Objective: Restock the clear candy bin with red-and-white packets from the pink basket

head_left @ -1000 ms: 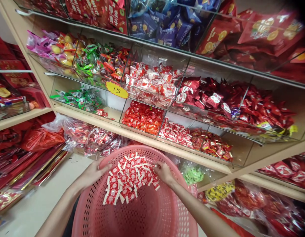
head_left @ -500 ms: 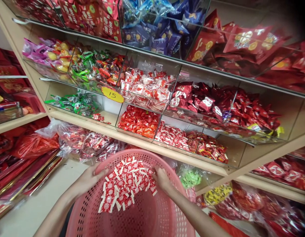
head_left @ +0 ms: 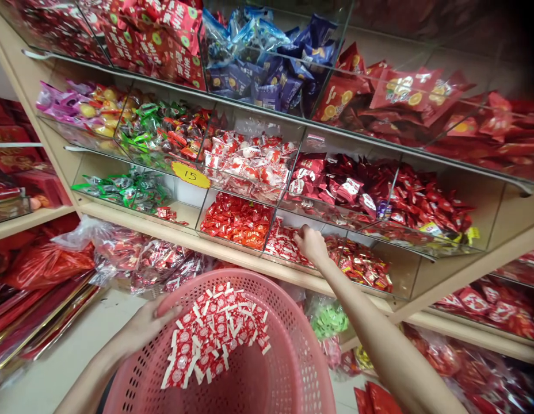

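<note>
A pink perforated plastic basket [head_left: 288,345] stands tilted before me, with a heap of red-and-white wrapped candies [head_left: 215,330] along its far inner wall. My left hand [head_left: 148,325] is closed over the basket's left rim, its fingers bent to the inside. On the lowest shelf, my right hand [head_left: 312,244] reaches over the clear front of a bin holding similar red-and-white candies [head_left: 281,238]. Its fingers are curled in; what they hold, if anything, is hidden.
Clear-divided shelves rise ahead, with red-wrapped candies [head_left: 236,219] left of my right hand and red-gold candies [head_left: 366,267] to its right. A yellow tag marked 15 [head_left: 190,175] hangs on a shelf edge. Bagged candies [head_left: 161,261] lie below the bottom shelf.
My right hand has left the basket's far right side and moved up and forward to the bin of red-and-white candies. My left hand stays on the rim. The view has shifted slightly.
</note>
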A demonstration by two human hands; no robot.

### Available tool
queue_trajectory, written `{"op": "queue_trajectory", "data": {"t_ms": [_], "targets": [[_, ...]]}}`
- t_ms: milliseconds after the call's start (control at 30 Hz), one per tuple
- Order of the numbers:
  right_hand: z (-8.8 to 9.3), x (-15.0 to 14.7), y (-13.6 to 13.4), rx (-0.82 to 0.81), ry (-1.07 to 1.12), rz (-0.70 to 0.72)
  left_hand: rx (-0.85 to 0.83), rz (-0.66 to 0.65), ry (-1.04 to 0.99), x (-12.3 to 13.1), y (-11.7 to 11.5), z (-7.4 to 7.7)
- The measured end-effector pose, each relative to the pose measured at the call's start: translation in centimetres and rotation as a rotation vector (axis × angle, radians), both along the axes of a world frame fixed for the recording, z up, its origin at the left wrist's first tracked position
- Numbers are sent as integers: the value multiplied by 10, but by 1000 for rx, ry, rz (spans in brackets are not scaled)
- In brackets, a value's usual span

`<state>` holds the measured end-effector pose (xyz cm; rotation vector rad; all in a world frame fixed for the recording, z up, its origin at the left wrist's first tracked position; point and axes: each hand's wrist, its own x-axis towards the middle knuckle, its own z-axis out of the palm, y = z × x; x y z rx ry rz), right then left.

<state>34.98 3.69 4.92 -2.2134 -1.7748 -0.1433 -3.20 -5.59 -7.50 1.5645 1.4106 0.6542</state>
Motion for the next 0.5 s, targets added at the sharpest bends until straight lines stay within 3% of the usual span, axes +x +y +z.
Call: {"op": "queue_trajectory", "data": {"t_ms": [167,333,500], "targets": [[-18,-9,31,-217,-22,-80,11,-1,-2,1,-3,1],[-32,-22,42,-246,-5,-84,19,0,12,-1,-3,0],[-30,-17,44,-267,28,-91,-17,8,-15,0,-3,2]]}}
